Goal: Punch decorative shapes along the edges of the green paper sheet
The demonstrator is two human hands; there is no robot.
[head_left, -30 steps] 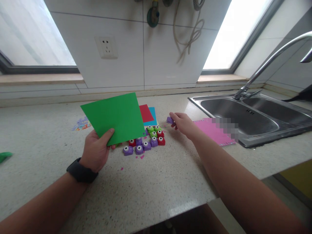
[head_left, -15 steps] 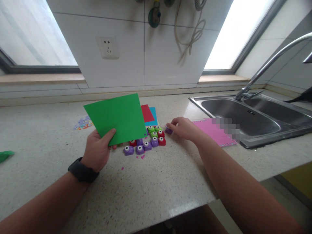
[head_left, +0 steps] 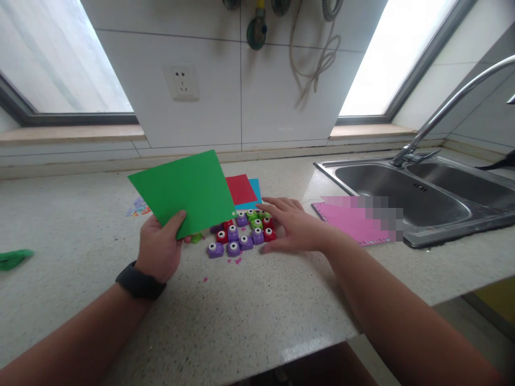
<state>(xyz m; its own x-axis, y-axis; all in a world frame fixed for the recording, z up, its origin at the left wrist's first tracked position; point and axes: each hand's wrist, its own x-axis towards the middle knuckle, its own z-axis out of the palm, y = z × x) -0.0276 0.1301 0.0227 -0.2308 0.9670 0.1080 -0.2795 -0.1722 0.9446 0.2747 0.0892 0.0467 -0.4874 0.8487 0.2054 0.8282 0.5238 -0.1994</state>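
My left hand [head_left: 161,244], wearing a dark wristband, grips a green sheet of paper [head_left: 183,193] by its lower edge, thumb on the front. The sheet is tilted up above the counter, and a small punched mark shows at its lower right corner. My right hand [head_left: 295,225] is open, fingers spread, at the right end of a cluster of small craft punches. Nothing shows between its fingers. Among them are a purple punch [head_left: 215,250], a red punch [head_left: 270,234] and a green punch [head_left: 251,215]. The sheet hides part of the cluster's left side.
Behind the punches lie a red sheet [head_left: 241,188] and a blue sheet [head_left: 254,187]. A pink sheet [head_left: 341,217] with a punched border lies beside the steel sink [head_left: 406,228]. Paper bits [head_left: 139,207] are scattered at the left, and a green scrap [head_left: 15,260] lies farther left.
My right hand has let go of a purple punch and opened, its fingers now spread beside the cluster. The green sheet has shifted slightly left in my left hand.
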